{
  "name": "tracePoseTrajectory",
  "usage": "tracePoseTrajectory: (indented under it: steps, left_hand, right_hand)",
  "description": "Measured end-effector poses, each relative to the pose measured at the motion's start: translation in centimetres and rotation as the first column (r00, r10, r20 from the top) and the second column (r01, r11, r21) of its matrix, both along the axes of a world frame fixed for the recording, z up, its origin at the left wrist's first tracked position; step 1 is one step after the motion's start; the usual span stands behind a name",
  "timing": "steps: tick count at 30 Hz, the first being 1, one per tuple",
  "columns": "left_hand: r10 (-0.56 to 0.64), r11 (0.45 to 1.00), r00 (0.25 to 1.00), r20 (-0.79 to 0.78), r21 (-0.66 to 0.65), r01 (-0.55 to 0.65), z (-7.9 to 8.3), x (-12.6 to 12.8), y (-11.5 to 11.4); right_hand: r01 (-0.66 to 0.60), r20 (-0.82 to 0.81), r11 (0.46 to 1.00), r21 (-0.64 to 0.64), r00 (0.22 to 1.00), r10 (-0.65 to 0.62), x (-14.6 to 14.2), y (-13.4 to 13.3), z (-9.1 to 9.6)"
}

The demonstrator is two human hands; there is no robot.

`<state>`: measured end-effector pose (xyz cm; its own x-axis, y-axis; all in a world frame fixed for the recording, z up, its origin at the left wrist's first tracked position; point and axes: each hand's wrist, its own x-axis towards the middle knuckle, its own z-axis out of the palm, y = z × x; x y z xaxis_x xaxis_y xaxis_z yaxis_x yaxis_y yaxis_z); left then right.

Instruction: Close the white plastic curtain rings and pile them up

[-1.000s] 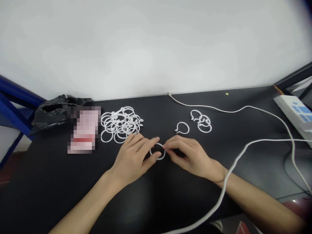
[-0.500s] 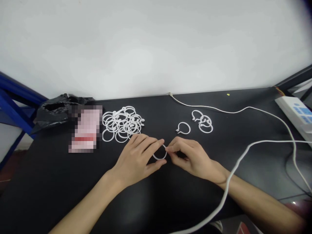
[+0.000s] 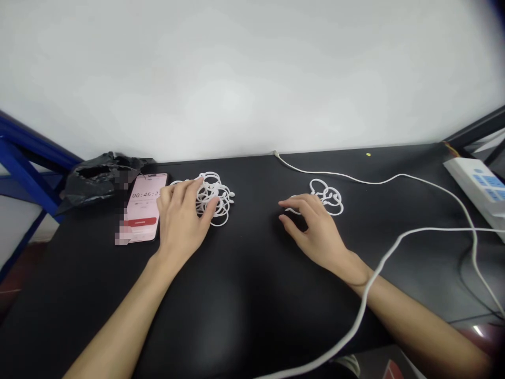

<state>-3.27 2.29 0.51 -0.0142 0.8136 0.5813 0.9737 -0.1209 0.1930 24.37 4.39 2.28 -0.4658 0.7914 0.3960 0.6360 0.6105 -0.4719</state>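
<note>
My left hand (image 3: 181, 218) rests over the left part of a pile of white plastic rings (image 3: 218, 217), with its fingers spread and the thumb apart. The rings are thin hoops with small knobbed ends, and my hand hides many of them. On the right, my right hand (image 3: 315, 226) hovers low beside a smaller group of the same rings (image 3: 334, 202). Its thumb and fingertips are parted, and nothing shows between them. Part of another ring (image 3: 290, 210) peeks out behind its fingers; the rest of that one is covered.
A phone (image 3: 144, 205) with a running timer lies left of the pile, before a crumpled black plastic bag (image 3: 100, 179). A white cable (image 3: 379, 273) crosses over my right forearm, and a thinner one (image 3: 355, 177) runs along the back. A white box (image 3: 477, 184) stands far right.
My hands have parted; the ring between them is no longer there. My left hand moved left onto the pile and spread. My right hand shifted right and up, its pinch released.
</note>
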Motion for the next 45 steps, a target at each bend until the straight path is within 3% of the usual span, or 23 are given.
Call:
tracePoseTrajectory:
  steps: [3, 6, 9, 13, 16, 18, 20, 23, 28, 41, 45]
  left_hand:
    - [0.049, 0.998, 0.999, -0.001, 0.026, -0.049, 0.3, -1.0, 0.2]
    - [0.192, 0.981, 0.981, 0.013, 0.032, -0.193, 1.0, -3.3, 0.1]
    - [0.312, 0.946, 0.950, -0.030, -0.086, -0.313, 0.9, -6.2, 0.0]
    - [0.294, 0.948, 0.956, 0.012, -0.132, -0.290, -0.1, -8.8, 0.3]
    - [0.302, 0.939, 0.952, 0.055, -0.189, -0.287, 0.0, -9.0, 1.1]
    - [0.370, 0.884, 0.928, 0.036, -0.319, -0.341, 1.0, -8.6, 1.9]
    - [0.438, 0.783, 0.899, -0.030, -0.478, -0.398, 2.2, -8.1, 2.6]
    - [0.461, 0.683, 0.883, -0.091, -0.598, -0.418, 3.8, -7.8, 3.1]
    - [0.426, 0.684, 0.901, -0.086, -0.621, -0.383, 4.5, -8.4, 2.9]
    - [0.377, 0.694, 0.921, -0.101, -0.627, -0.353, 3.4, -8.3, 2.0]
    - [0.345, 0.661, 0.925, -0.158, -0.659, -0.359, 3.2, -9.0, 1.9]
  right_hand:
    - [0.009, 0.016, 0.999, 0.037, 1.000, -0.009, 0.0, 0.1, 0.0]
    - [0.030, 0.023, 0.998, 0.064, 0.999, -0.032, -0.1, 0.0, 0.1]
    - [0.067, 0.044, 0.996, 0.063, 0.997, -0.070, 0.0, 0.2, -0.1]
    - [0.095, 0.070, 0.995, 0.037, 0.993, -0.098, 0.2, 0.7, -0.5]
    - [0.103, 0.079, 0.994, 0.024, 0.991, -0.105, 0.3, 0.9, -0.7]
    - [0.108, 0.080, 0.994, 0.017, 0.991, -0.109, 0.4, 0.9, -0.7]
    - [0.111, 0.078, 0.994, 0.015, 0.991, -0.112, 0.4, 0.8, -0.7]
    - [0.112, 0.076, 0.994, 0.017, 0.991, -0.113, 0.4, 0.8, -0.8]
    - [0.100, 0.072, 0.995, 0.015, 0.992, -0.101, 0.4, 0.7, -0.8]
    - [0.082, 0.065, 0.997, 0.003, 0.994, -0.082, 0.5, 0.7, -1.2]
    - [0.079, 0.053, 0.997, -0.001, 0.995, -0.079, 0.5, 0.7, -1.3]
